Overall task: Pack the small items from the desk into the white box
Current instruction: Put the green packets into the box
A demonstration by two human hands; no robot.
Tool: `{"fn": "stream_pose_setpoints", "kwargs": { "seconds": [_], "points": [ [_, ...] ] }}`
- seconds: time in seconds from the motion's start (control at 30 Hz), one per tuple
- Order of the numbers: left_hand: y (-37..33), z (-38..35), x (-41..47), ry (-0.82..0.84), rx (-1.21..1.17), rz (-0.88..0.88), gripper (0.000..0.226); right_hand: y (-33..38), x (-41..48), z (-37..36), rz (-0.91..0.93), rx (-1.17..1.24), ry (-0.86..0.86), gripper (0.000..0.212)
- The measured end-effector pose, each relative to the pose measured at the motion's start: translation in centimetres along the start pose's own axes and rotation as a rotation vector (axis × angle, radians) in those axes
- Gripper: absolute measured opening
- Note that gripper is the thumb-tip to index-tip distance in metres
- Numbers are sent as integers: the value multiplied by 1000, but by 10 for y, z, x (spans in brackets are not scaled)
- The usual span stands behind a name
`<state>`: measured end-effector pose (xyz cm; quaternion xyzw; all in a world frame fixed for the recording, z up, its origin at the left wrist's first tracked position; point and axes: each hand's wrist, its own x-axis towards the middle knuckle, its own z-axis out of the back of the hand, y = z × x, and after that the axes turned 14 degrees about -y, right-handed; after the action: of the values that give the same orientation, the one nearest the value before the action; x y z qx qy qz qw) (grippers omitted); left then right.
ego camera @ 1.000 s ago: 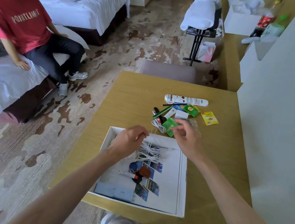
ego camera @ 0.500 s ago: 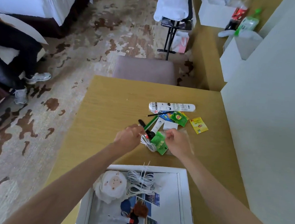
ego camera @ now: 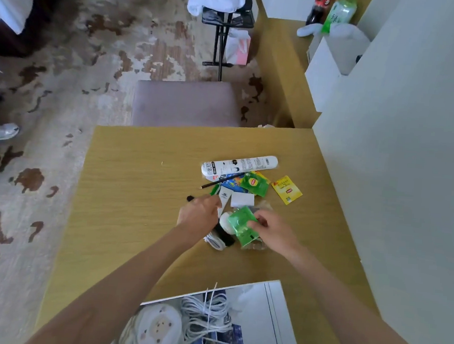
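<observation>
Both hands are over the tan wooden desk [ego camera: 137, 192], well apart from the shallow white cardboard box [ego camera: 272, 305] at its near edge. The right hand [ego camera: 272, 231] pinches a green translucent plastic sachet [ego camera: 239, 223] by its edge. It looks light, crinkly and probably slippery, so a corner pinch suits. The left hand [ego camera: 199, 214] curls over a slim black stick [ego camera: 190, 198]; I cannot tell whether it grips.

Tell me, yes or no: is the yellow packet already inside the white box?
No, the yellow packet lies on the desk, well apart from the white box nearer the camera.
</observation>
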<state>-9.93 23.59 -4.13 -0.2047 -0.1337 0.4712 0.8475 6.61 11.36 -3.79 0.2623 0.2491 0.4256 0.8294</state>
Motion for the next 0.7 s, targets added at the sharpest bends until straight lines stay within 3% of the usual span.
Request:
{"fn": "stream_pose_setpoints", "kwargs": {
  "seconds": [0.1, 0.2, 0.4, 0.7],
  "points": [
    [-15, -15, 22, 0, 16, -68, 37, -14, -7, 26, -107, 147, -149, 11],
    [-38, -39, 53, 45, 71, -213, 49, -25, -13, 45, -198, 252, -259, 19],
    [-70, -68, 93, 277, 368, -411, 71, -46, -34, 66, -309, 410, -340, 14],
    [-84, -62, 79, 133, 530, -529, 25, -66, -65, 80, -350, 517, -377, 9]
  ]
}}
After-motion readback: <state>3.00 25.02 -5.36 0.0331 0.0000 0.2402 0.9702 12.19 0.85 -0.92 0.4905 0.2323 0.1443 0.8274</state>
